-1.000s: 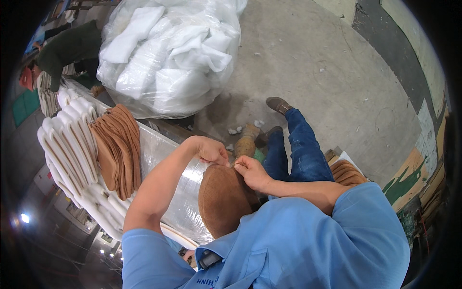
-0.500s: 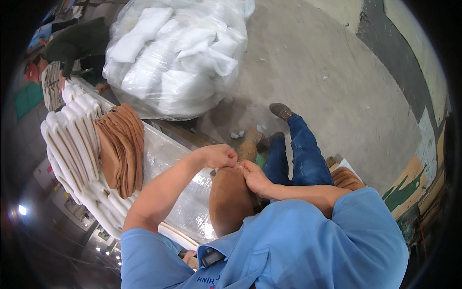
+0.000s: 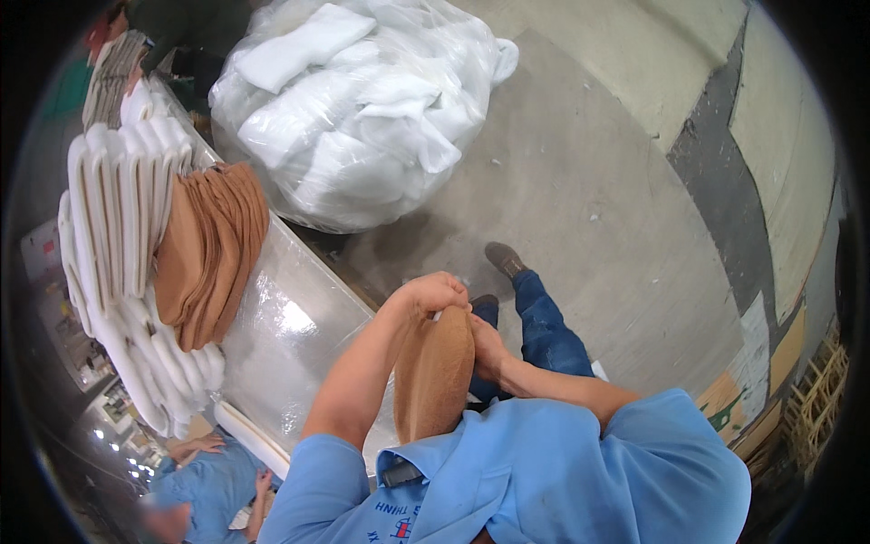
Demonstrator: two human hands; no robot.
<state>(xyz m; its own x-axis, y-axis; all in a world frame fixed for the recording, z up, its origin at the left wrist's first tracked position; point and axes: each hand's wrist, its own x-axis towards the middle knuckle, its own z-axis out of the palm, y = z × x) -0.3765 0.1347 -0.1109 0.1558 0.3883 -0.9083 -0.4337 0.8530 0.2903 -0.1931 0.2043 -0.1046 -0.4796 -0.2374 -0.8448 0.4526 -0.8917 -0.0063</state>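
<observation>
The left grip [image 3: 441,293] and right grip [image 3: 490,349] pinch the far end of a brown, rounded, suede-like fabric piece [image 3: 435,381], just bodyward of both. Should either loosen, it could slip off toward the shiny silvery tabletop [image 3: 288,319] leftward.

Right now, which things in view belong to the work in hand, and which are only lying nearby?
Work in hand:
brown piece, held by left hand and right hand
similar brown stack, perhaps related

Seemingly just nearby:
white stack
clear bag of white padding

The collared shirt [image 3: 553,471] (short-sleeved) is light blue.
</observation>
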